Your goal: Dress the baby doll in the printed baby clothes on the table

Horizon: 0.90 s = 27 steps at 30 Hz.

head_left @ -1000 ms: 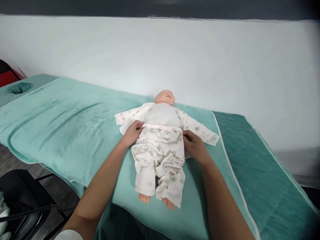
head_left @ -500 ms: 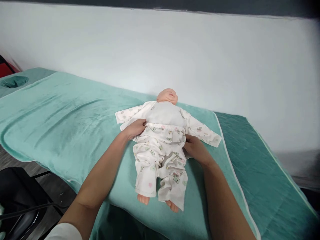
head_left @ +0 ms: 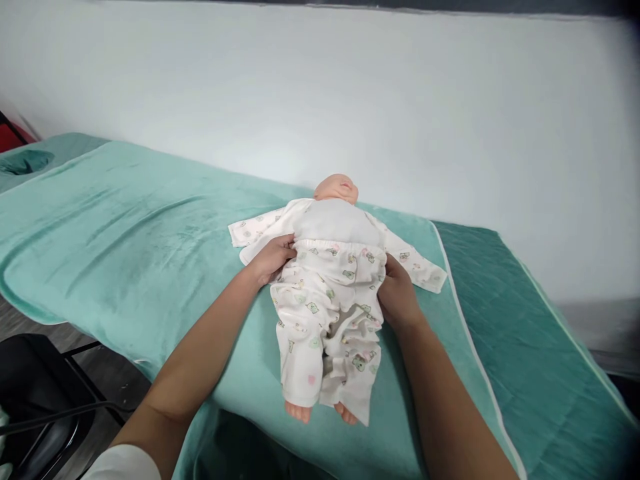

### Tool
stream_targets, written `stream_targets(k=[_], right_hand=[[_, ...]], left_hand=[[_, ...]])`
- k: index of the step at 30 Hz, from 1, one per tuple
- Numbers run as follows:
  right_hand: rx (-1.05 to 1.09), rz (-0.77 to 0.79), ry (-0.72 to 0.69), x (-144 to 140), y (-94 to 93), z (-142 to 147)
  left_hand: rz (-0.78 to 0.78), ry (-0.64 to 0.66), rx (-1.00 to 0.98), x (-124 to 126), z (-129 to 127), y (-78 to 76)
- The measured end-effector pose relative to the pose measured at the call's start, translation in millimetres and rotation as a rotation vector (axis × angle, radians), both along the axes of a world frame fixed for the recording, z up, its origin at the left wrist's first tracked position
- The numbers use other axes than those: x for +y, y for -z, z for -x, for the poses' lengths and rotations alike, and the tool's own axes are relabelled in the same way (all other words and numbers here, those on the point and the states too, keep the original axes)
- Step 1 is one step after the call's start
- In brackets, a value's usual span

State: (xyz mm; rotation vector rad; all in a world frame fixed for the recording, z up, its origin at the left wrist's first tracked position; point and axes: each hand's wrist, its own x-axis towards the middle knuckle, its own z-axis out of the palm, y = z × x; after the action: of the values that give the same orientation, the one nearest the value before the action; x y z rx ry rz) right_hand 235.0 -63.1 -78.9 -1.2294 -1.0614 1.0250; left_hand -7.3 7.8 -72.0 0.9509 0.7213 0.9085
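A baby doll lies on its back, head toward the wall and toes toward me. It wears a white printed top with both sleeves spread, and white printed pants pulled up over the belly. My left hand is closed on the pants' waistband at the left side, thumb and fingers pinched. On the other side, my right hand grips the waistband edge, with its fingertips hidden behind the cloth. The doll's toes stick out below the pant cuffs.
A light green blanket covers the padded bed, with a darker green quilted cover showing at right. A white wall runs along the far side. A black chair and a cable stand at lower left.
The waistband has risen a little up the belly and is pulled wider to the right. My right hand has moved up and right with it; the pant legs and feet have shifted slightly.
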Motion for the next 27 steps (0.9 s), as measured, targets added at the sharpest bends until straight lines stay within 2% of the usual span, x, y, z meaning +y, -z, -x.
stream_targets(k=[4,9,14,20,27], right_hand=[[0.051,-0.007,-0.068,1.1,1.2,-4.9],[0.061,0.007,-0.149,-0.6,-0.1,-6.9],[-0.058,-0.024,-0.123,-2.4,-3.9,-4.7],[-0.427,-0.112,-0.081,-1.5,-5.8,-6.7],[-0.476,-0.229,0.017,-0.8,-2.6,-3.7]], left_hand=[[-0.025,-0.009,0.012,-2.5,1.7,-2.1],[-0.146,-0.02,0.1,-4.5,2.7,0.1],[-0.324,0.015,0.2,-6.2,1.5,-2.2],[-0.595,0.013,0.324,-11.6,2.0,-7.2],[-0.603,-0.119,0.386,-8.8,0.0,-1.4]])
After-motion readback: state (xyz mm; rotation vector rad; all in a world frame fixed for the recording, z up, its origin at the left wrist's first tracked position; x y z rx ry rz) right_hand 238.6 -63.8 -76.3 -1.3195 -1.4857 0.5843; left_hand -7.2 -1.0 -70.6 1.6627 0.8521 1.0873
